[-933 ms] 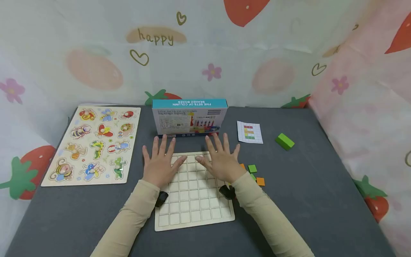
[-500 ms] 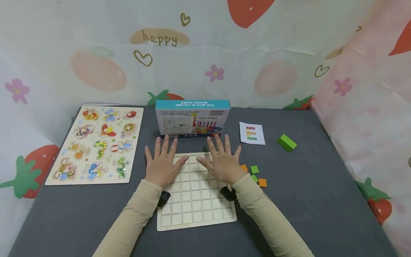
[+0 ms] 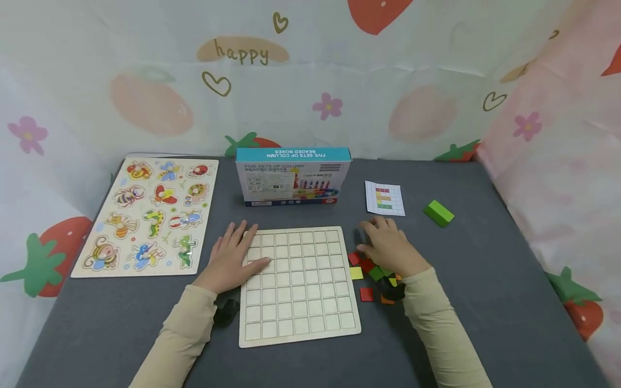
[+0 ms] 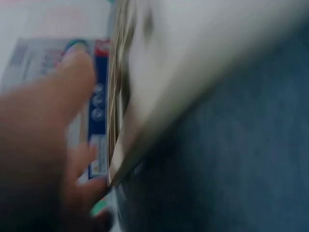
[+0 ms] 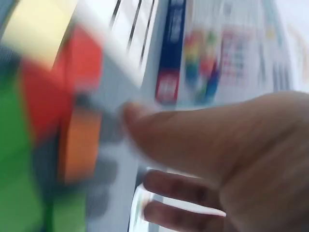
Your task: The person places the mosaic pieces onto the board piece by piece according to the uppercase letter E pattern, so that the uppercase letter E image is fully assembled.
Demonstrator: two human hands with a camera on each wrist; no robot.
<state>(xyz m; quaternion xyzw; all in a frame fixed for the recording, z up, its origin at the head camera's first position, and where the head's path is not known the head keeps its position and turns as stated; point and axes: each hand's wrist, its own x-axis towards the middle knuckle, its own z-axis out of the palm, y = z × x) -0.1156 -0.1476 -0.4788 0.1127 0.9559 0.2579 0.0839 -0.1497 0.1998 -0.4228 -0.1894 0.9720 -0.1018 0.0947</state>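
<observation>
A pale gridded board (image 3: 301, 293) lies in the middle of the table. My left hand (image 3: 228, 267) rests at its upper left edge with the fingers spread, thumb over the grid. Right of the board is a loose cluster of square tiles: a yellow tile (image 3: 356, 273), a red tile (image 3: 366, 294), a green tile (image 3: 375, 274) and others. Over their far side hovers my right hand (image 3: 394, 249), fingers loosely bent and holding nothing; it hides some tiles. In the blurred right wrist view, the thumb is apart from an orange tile (image 5: 81, 147).
A cardboard box (image 3: 293, 178) stands behind the board. At left lies an insect puzzle board (image 3: 160, 215). A printed pattern card (image 3: 385, 198) and a green block (image 3: 439, 213) lie at the back right. A printed curtain (image 3: 359, 70) borders the table.
Both hands have parted from above the board's far half. The left slid to the board's left edge; the right moved right, over the tiles, its fingers now bent. More tiles are visible.
</observation>
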